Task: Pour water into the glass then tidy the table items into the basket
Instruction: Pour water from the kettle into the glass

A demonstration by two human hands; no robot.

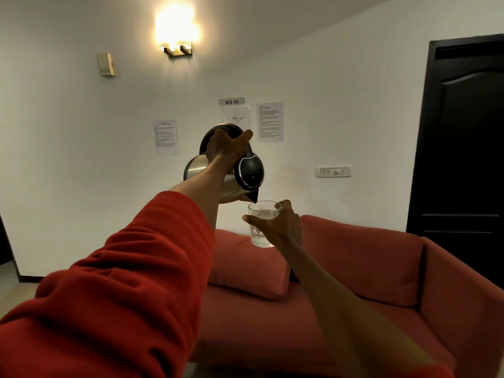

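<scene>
Head view: red sleeve [114, 290] closest. Pour step going on now. Right hand [278, 227] wraps fingers round glass [261, 227], held up in air. Left hand [226, 147] grips kettle [231, 170] handle, kettle tipped just above glass, spout touching rim. Little water in glass, I think. Next: keep spout over glass, stop before full. Behind glass: red sofa [368, 257], cushion [245, 266]. Far behind: wall papers [269, 121], lamp [176, 31], dark door [463, 132]. Desk, basket not seen. Nothing blocks pour.

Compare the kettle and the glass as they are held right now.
The kettle is steel and black, opaque; the glass is clear. The kettle is tipped steeply, spout down; the glass stands upright beneath it. The left hand grips the kettle's handle; the right hand wraps the glass. Both are held in the air above the red sofa.
</scene>
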